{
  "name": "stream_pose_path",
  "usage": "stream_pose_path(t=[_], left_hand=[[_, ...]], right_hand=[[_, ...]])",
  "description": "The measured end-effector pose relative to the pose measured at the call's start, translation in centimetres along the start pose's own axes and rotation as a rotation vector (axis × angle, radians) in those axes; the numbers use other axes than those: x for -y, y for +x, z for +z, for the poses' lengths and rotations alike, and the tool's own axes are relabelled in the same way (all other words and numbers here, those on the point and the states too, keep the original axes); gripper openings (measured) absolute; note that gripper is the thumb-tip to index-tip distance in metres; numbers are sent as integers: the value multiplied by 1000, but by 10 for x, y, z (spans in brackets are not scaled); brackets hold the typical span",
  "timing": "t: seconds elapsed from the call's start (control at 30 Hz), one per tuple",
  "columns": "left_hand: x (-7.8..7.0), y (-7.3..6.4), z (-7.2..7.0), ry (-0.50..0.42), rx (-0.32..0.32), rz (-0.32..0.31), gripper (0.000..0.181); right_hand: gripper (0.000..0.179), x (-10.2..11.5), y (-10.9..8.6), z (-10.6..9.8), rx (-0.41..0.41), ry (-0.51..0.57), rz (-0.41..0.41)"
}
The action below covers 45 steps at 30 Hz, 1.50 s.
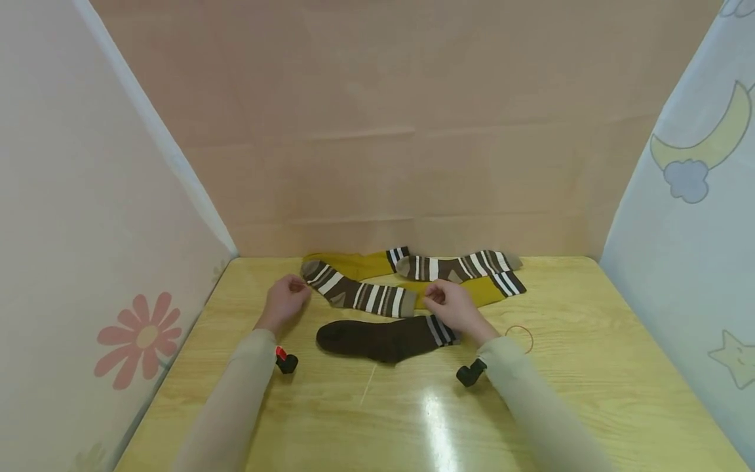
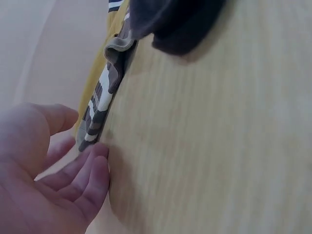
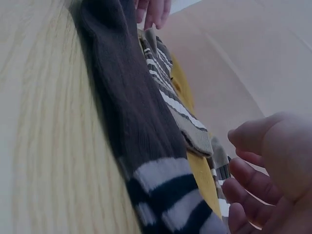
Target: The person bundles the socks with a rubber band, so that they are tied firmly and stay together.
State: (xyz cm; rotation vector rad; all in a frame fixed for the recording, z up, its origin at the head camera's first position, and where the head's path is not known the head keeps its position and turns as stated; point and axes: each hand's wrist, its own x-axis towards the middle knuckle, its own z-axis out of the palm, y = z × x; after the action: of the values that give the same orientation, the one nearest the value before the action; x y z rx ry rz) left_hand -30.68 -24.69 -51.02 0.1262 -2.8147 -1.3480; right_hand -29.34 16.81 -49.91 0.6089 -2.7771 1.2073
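Note:
A striped sock (image 1: 371, 295) in brown, white and tan lies across the middle of the sock group. Beside its toe is my left hand (image 1: 287, 298), and in the left wrist view the thumb (image 2: 61, 118) stands apart from the loosely bent fingers. My right hand (image 1: 453, 305) hovers by the cuff of that sock, thumb and bent fingers apart with nothing between them. Nearer to me, a dark brown sock (image 1: 371, 339) with grey bands lies flat, its cuff partly under my right hand in the head view.
Behind lie a mustard sock (image 1: 348, 265), another mustard sock (image 1: 480, 290) and a second striped sock (image 1: 472, 265), overlapping near the back wall (image 1: 413, 164). A thin red ring (image 1: 532, 339) rests on the wooden table (image 1: 330, 419) at the right. Printed side walls flank the table.

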Motion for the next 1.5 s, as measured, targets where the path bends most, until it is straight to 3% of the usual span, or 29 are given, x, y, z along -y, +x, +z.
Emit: stream_pose_path(t=[0.17, 0.33, 0.43, 0.67, 0.83, 1.03, 1.17, 1.5], left_hand=[[-5, 8, 2, 9, -9, -67, 54], [-11, 13, 5, 9, -17, -72, 60], [-13, 17, 7, 10, -25, -80, 60], [-14, 23, 9, -55, -37, -170, 58], [-16, 28, 9, 1, -36, -200, 59], [-14, 33, 11, -4, -117, -236, 46], [-9, 34, 10, -51, -137, -281, 42], [-2, 37, 8, -311, -109, -278, 36]], right_hand=[[11, 9, 7, 6, -22, -37, 2], [22, 14, 15, 12, 9, -53, 14], [31, 14, 18, 17, 41, -39, 53], [35, 7, 21, 26, 48, -33, 123], [32, 5, 22, 27, 48, -32, 137], [31, 6, 26, 31, 56, -51, 163], [30, 5, 26, 33, 81, -37, 174], [24, 4, 27, 30, 88, -30, 178]])
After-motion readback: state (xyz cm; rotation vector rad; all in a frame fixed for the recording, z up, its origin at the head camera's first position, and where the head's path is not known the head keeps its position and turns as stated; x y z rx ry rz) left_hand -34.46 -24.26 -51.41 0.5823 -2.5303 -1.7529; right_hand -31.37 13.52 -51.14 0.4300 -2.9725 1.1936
